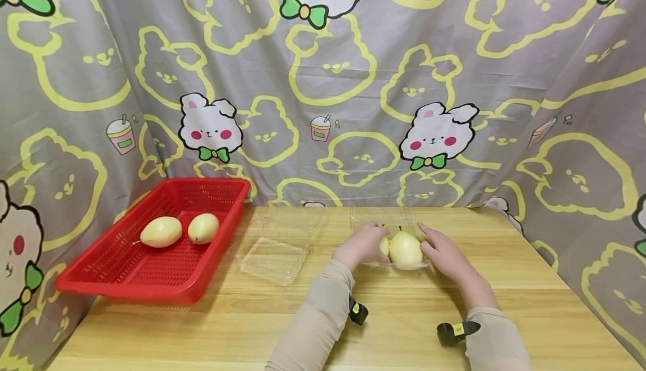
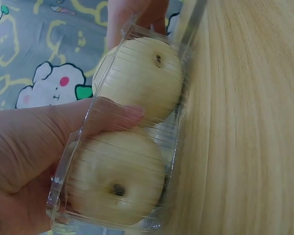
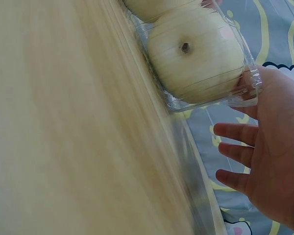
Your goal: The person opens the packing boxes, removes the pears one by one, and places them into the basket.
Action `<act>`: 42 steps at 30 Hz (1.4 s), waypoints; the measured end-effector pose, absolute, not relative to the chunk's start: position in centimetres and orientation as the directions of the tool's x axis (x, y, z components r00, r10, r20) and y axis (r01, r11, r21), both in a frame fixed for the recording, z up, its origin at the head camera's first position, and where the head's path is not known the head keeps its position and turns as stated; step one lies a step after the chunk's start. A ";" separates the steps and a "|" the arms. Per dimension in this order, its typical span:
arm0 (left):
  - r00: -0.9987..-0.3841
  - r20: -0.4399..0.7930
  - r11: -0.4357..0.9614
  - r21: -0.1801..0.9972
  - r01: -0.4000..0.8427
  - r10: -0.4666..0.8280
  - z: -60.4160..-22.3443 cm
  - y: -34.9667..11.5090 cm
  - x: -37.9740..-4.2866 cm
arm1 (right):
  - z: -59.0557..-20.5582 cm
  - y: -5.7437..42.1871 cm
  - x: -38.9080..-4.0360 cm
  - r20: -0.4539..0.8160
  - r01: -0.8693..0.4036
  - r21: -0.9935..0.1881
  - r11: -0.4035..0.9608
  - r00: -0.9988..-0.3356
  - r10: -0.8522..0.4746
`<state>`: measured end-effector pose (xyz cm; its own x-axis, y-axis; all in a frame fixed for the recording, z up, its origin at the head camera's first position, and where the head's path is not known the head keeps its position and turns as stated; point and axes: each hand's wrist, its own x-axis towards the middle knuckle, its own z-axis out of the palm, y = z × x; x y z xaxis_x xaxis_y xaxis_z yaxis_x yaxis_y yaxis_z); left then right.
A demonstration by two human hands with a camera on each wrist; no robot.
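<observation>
Two pale yellow pears sit side by side in a transparent plastic clamshell box (image 1: pixel 424 265) whose lid stands raised at the back. My left hand (image 1: pixel 359 246) grips the left pear (image 2: pixel 118 166), the thumb lying between the two fruits and the other fingers partly hidden behind it. The right pear (image 1: pixel 405 249) has its stem pointing up in the head view. Beside the box's right wall is my right hand (image 1: pixel 446 249). In the right wrist view its fingers (image 3: pixel 237 155) are spread and relaxed, with the index side right at the box's corner.
At the left of the wooden table (image 1: pixel 393 332) stands a red plastic basket (image 1: pixel 187 292) holding two more pears (image 1: pixel 161 232). Between it and my hands lies a second transparent box (image 1: pixel 272 261), its lid opened. A patterned curtain (image 1: pixel 343 79) hangs behind.
</observation>
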<state>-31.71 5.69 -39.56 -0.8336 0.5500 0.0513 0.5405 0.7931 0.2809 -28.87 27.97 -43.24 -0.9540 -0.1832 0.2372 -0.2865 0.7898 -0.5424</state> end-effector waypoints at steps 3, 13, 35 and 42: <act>-0.830 0.077 0.778 0.308 0.547 0.553 -39.7 5.6 -31.9 | -43.3 28.0 -28.8 0.249 -0.295 -0.544 0.785 -0.951 -0.184; -0.843 0.095 0.741 0.433 0.513 0.529 -38.8 4.8 -32.3 | -42.9 28.0 -28.6 0.202 -0.265 -0.552 0.790 -0.962 -0.181; -0.860 0.201 0.669 0.554 0.495 0.469 -37.3 3.0 -32.6 | -43.2 28.1 -28.9 0.219 -0.265 -0.554 0.789 -0.961 -0.168; -0.866 0.240 0.661 0.567 0.491 0.438 -36.5 2.1 -32.5 | -43.2 28.1 -28.9 0.207 -0.261 -0.557 0.788 -0.963 -0.173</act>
<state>-32.53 2.08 -36.53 -0.8665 0.4378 0.2400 0.4912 0.6615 0.5668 -28.92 28.07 -43.20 -0.9629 -0.1726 0.2073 -0.2612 0.7884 -0.5570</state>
